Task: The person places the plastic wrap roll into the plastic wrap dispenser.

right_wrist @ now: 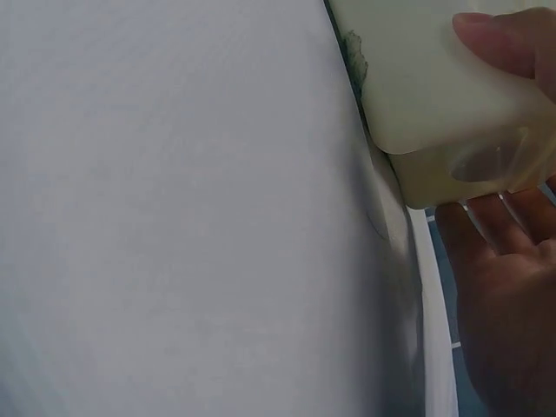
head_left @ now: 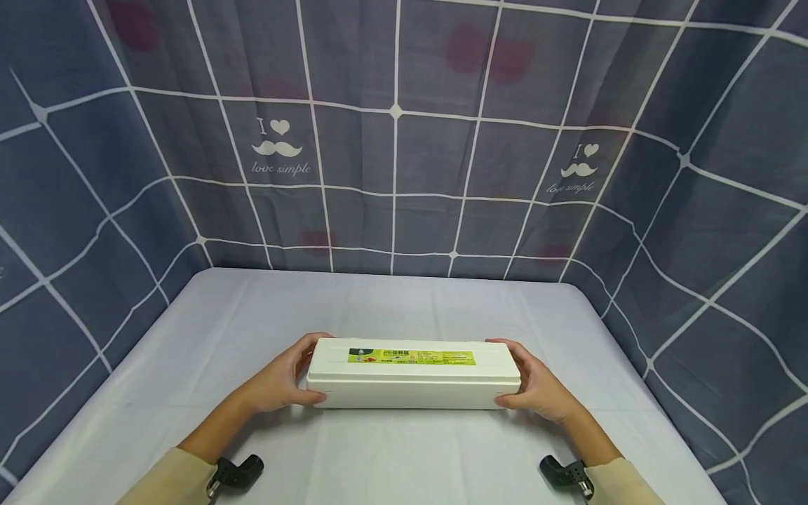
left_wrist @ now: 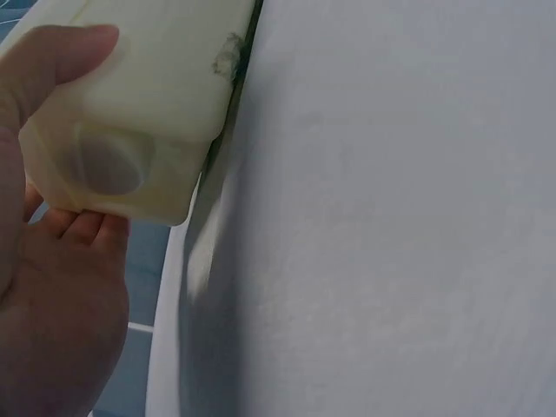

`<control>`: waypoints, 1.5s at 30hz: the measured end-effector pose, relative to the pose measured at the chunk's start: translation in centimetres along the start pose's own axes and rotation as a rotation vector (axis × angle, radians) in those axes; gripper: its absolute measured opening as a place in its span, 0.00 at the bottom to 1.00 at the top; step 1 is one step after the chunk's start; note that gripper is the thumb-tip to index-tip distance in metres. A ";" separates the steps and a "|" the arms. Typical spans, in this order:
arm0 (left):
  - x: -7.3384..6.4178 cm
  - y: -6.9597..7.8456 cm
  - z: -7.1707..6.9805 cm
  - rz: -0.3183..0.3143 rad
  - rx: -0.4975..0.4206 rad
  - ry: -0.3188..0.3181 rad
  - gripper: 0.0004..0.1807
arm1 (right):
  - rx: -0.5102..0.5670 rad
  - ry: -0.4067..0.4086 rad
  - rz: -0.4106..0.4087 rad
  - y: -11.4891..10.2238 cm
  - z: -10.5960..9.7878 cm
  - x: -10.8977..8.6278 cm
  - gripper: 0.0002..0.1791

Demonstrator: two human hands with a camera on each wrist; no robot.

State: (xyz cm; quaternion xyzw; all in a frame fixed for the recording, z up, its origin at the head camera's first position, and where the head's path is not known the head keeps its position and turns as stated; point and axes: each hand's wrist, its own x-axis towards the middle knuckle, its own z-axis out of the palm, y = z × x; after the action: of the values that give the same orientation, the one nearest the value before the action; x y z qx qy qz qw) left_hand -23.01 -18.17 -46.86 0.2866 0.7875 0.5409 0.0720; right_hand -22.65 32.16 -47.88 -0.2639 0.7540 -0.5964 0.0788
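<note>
A long white cling film box (head_left: 413, 394) lies crosswise in front of me in the head view, with a yellow-green label (head_left: 410, 357) along its lid. My left hand (head_left: 292, 375) grips its left end, thumb on the near side and fingers round the far side. At the other end my right hand (head_left: 536, 382) holds it the same way. Both wrist views show an end of the box (left_wrist: 165, 87) between thumb and fingers, with a rounded dark patch on the end face. Whether the box touches the table or hangs just above it, I cannot tell.
A white cloth covers the table (head_left: 379, 301). Dark blue-grey curtains (head_left: 353, 140) with white grid lines stand behind it and along both sides. Black wrist devices (head_left: 240, 472) sit by both beige sleeves.
</note>
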 end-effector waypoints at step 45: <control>0.0 0.7 0.6 -0.011 0.195 0.093 0.49 | -0.097 0.081 -0.041 -0.1 0.1 0.4 0.53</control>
State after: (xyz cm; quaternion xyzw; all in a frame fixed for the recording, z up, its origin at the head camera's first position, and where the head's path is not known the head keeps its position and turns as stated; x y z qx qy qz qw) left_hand -22.55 -17.55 -46.49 0.2623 0.8406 0.4738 0.0100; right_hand -22.90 31.92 -47.74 -0.2585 0.7791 -0.5707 0.0228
